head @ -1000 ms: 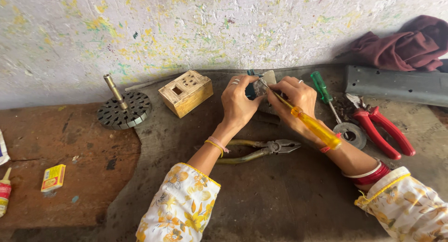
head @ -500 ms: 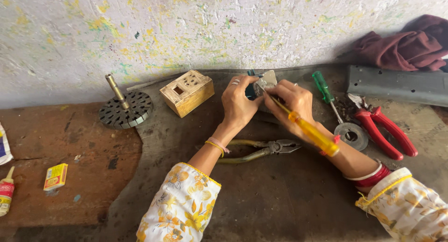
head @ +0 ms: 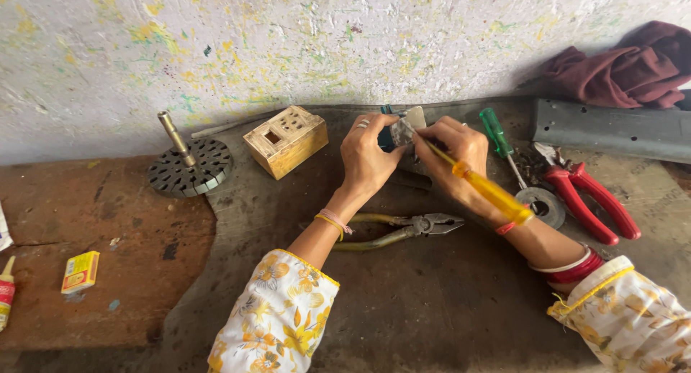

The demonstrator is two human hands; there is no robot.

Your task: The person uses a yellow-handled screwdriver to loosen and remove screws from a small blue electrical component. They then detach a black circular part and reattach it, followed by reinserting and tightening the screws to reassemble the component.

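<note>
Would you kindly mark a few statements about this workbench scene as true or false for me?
1. The right hand holds a yellow-handled screwdriver. True.
2. The left hand grips the olive-handled pliers. False: the pliers lie on the bench below the wrists, and the left hand holds a small grey and teal part.
3. The green-handled screwdriver lies to the right of both hands. True.
4. The tan perforated box sits atop the round slotted metal disc. False: they stand apart, the box to the disc's right.
5. The red-handled cutters are held. False: they lie untouched.
</note>
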